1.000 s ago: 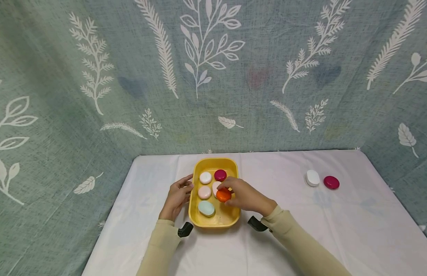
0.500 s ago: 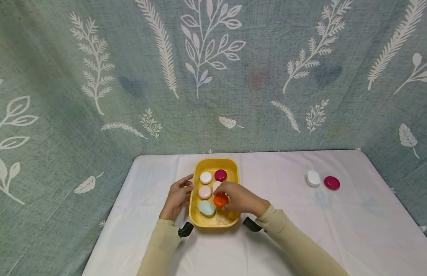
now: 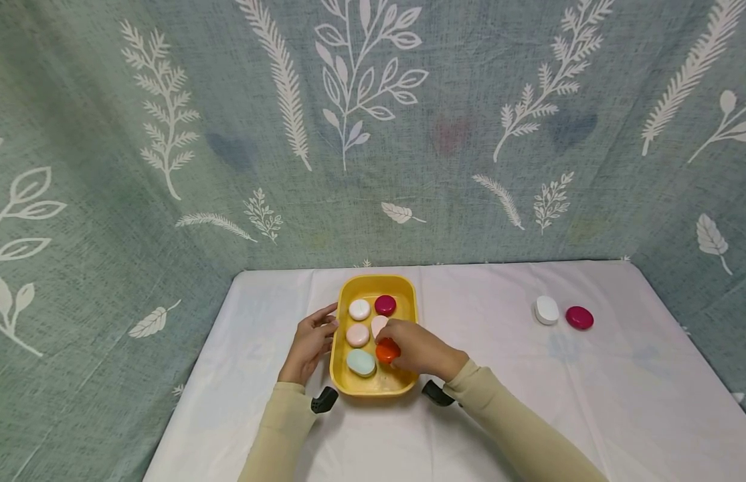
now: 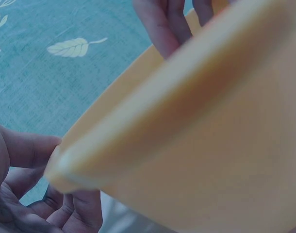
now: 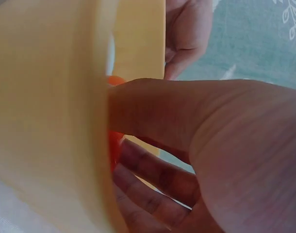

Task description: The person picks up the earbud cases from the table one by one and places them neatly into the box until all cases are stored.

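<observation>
My right hand (image 3: 421,347) reaches into the yellow tray (image 3: 379,389) and pinches a glossy orange oval soap bar (image 3: 387,351) low over the tray floor. In the right wrist view, thumb and fingers close on the orange bar, partly hidden behind the tray wall. At the tray's left side, my left hand (image 3: 310,345) grips the rim, its thumb on the edge and fingers curled below in the left wrist view. Beside the orange bar lie a pale green soap bar (image 3: 361,363) and a pink one (image 3: 357,335); another pale pink bar (image 3: 379,325) is partly covered by my right hand.
Toward the tray's far end sit a white soap bar (image 3: 359,309) and a crimson one (image 3: 385,305). On the white tablecloth (image 3: 493,294) at the right lie another white bar (image 3: 546,310) and crimson bar (image 3: 580,318). A leaf-patterned green curtain (image 3: 373,201) stands behind.
My right hand has carried the orange soap bar slightly nearer to me and down, off the pale pink bar to beside the green one. The left hand has stayed put.
</observation>
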Motion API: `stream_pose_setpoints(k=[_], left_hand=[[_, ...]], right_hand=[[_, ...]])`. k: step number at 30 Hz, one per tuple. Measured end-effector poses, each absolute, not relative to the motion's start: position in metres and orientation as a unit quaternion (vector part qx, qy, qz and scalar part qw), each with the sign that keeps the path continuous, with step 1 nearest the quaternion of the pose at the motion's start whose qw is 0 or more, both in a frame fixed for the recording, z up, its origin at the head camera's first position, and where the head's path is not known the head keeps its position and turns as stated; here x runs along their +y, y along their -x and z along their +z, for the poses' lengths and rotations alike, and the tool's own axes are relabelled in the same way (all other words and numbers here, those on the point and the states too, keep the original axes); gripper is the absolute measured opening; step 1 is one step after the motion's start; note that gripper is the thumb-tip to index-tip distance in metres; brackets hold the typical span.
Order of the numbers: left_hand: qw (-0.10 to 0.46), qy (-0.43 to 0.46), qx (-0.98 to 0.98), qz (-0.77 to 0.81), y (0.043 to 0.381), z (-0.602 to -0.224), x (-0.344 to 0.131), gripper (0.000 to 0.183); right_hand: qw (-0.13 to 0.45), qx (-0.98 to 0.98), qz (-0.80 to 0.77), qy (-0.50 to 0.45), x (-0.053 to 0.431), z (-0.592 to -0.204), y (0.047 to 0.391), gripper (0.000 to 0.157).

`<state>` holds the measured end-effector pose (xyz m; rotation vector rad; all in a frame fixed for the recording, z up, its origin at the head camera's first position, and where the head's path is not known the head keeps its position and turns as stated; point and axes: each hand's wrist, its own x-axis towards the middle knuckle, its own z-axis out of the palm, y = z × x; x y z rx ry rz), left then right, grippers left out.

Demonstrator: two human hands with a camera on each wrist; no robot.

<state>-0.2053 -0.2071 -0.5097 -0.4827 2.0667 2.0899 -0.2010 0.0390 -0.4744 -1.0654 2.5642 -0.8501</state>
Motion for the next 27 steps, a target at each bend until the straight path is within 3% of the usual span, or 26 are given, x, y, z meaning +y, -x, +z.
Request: stream_pose_setpoints(k=[12,27], left_hand=[[0.081,0.164,0.69,0.701,0.206,-0.511,-0.207,0.046],[0.082,0.177,0.692,0.696,0.208,-0.513,-0.207,0.046]], right_hand=[[0.111,0.877,-0.318,0.342,0.044,-0.471,0.196,0.034],[0.006,0.876,-0.407,0.26,0.103,-0.471,0.199,0.043]])
